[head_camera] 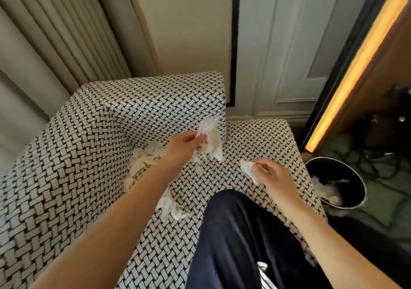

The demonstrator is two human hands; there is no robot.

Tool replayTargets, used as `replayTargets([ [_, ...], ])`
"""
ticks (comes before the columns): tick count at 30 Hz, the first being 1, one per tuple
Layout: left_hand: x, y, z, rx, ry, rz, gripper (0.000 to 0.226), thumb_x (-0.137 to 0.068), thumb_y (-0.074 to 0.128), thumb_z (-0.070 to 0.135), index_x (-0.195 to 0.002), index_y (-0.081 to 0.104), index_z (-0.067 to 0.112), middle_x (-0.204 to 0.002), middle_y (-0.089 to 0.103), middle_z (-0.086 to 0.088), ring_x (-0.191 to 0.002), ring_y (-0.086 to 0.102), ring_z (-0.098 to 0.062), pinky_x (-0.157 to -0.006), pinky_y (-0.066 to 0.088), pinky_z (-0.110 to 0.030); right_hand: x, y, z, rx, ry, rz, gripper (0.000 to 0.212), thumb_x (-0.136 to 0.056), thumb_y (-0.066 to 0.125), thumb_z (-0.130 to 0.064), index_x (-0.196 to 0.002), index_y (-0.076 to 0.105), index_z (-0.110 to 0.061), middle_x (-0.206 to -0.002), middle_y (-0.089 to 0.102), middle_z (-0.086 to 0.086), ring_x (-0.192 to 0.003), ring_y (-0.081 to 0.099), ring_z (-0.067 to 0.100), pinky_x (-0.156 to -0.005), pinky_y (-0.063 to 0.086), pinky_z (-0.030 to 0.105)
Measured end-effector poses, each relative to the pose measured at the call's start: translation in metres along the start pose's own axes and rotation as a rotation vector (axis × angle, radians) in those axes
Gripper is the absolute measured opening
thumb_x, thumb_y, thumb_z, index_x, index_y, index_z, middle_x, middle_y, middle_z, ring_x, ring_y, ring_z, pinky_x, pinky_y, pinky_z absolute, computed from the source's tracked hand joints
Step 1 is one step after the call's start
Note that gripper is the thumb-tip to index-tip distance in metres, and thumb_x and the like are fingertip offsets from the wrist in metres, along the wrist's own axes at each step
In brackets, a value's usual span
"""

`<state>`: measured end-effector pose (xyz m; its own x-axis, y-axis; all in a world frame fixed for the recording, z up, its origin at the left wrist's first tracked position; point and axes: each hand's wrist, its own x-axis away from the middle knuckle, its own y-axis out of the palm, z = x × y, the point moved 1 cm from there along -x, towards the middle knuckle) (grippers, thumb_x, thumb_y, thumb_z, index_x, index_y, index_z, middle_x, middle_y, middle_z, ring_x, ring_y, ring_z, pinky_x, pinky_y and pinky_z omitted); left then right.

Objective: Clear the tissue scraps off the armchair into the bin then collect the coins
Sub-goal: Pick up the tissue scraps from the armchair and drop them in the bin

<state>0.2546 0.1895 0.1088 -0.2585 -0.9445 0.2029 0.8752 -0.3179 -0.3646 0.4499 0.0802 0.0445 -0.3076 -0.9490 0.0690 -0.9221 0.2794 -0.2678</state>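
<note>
Hands grip tissue above the armchair (73, 155): left hand (184, 146) pinches a large scrap (211, 139), right hand (273, 177) a small scrap (248, 168); bin (347, 166) stands right.

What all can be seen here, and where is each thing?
armchair: one, black-and-white woven pattern, fills the left and centre
tissue in hands: two, white, a big wad in the left hand, a small scrap in the right hand
loose tissue: at least two clumps, white, a heap by the seat's back corner and a piece mid-seat
bin: one, black with a pale rim, on the floor right of the chair, tissue already inside
curtain: beige, upper left
light strip: one, orange, far right
coins: none visible
leg: dark blue trousers, on the seat
left hand: shut on the wad
right hand: pinching the scrap
</note>
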Motion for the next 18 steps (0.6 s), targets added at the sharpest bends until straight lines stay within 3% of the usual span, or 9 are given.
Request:
replayTargets([
  [3, -0.021, 0.038, 0.021, 0.018, -0.012, -0.1, 0.022, -0.091, 0.057, 0.029, -0.091, 0.068, 0.01, -0.087, 0.064, -0.018, -0.079, 0.052, -0.022, -0.082, 0.046, -0.034, 0.0, -0.036, -0.001, -0.031, 0.013, 0.046, 0.014, -0.093, 0.055, -0.018, -0.102, 0.062, -0.026, -0.096, 0.06, -0.015, -0.085, 0.055, -0.004, -0.059, 0.042, 0.003],
  [5, -0.038, 0.07, 0.033, -0.027, -0.008, -0.162, 0.027, -0.09, 0.058, 0.03, -0.096, 0.067, 0.006, -0.095, 0.066, -0.021, -0.079, 0.054, -0.021, -0.085, 0.048, -0.038, -0.001, -0.064, 0.003, -0.049, 0.036, 0.114, 0.013, -0.092, 0.055, -0.02, -0.099, 0.063, -0.028, -0.095, 0.062, -0.015, -0.084, 0.056, -0.003, -0.06, 0.042, 0.005],
  [8, -0.06, 0.128, 0.05, -0.136, 0.041, -0.302, 0.029, -0.092, 0.055, 0.03, -0.095, 0.063, 0.002, -0.091, 0.065, -0.011, -0.075, 0.051, -0.016, -0.068, 0.042, -0.025, -0.005, -0.109, 0.017, -0.09, 0.102, 0.21, 0.013, -0.092, 0.057, -0.023, -0.096, 0.066, -0.031, -0.095, 0.064, -0.014, -0.087, 0.059, 0.0, -0.067, 0.042, 0.014],
  [10, -0.072, 0.163, 0.056, -0.168, 0.046, -0.375, 0.032, -0.092, 0.055, 0.03, -0.104, 0.062, 0.002, -0.09, 0.064, -0.005, -0.076, 0.053, -0.014, -0.073, 0.043, -0.025, -0.009, -0.134, 0.027, -0.091, 0.141, 0.267, 0.014, -0.091, 0.057, -0.022, -0.09, 0.066, -0.033, -0.091, 0.066, -0.013, -0.088, 0.06, 0.002, -0.073, 0.044, 0.019],
  [12, -0.079, 0.191, 0.06, -0.172, 0.037, -0.423, 0.037, -0.092, 0.056, 0.03, -0.112, 0.06, -0.001, -0.103, 0.064, -0.007, -0.081, 0.056, -0.01, -0.085, 0.041, -0.028, -0.012, -0.151, 0.035, -0.062, 0.165, 0.312, 0.015, -0.091, 0.057, -0.021, -0.09, 0.067, -0.033, -0.087, 0.067, -0.012, -0.085, 0.062, 0.001, -0.071, 0.044, 0.017],
  [14, -0.092, 0.233, 0.063, -0.203, 0.029, -0.488, 0.029, -0.093, 0.055, 0.028, -0.102, 0.064, 0.002, -0.115, 0.063, -0.009, -0.087, 0.056, -0.007, -0.087, 0.039, -0.025, -0.019, -0.176, 0.05, -0.043, 0.203, 0.362, 0.015, -0.092, 0.056, -0.021, -0.094, 0.067, -0.03, -0.089, 0.067, -0.012, -0.083, 0.061, -0.001, -0.067, 0.042, 0.013],
  [18, -0.113, 0.305, 0.063, -0.252, 0.003, -0.57, 0.028, -0.093, 0.054, 0.027, -0.107, 0.063, 0.005, -0.091, 0.061, 0.001, -0.078, 0.052, -0.002, -0.071, 0.04, -0.017, -0.034, -0.213, 0.079, -0.058, 0.27, 0.449, 0.018, -0.093, 0.055, -0.019, -0.088, 0.064, -0.033, -0.089, 0.065, -0.012, -0.084, 0.059, 0.002, -0.065, 0.041, 0.015],
])
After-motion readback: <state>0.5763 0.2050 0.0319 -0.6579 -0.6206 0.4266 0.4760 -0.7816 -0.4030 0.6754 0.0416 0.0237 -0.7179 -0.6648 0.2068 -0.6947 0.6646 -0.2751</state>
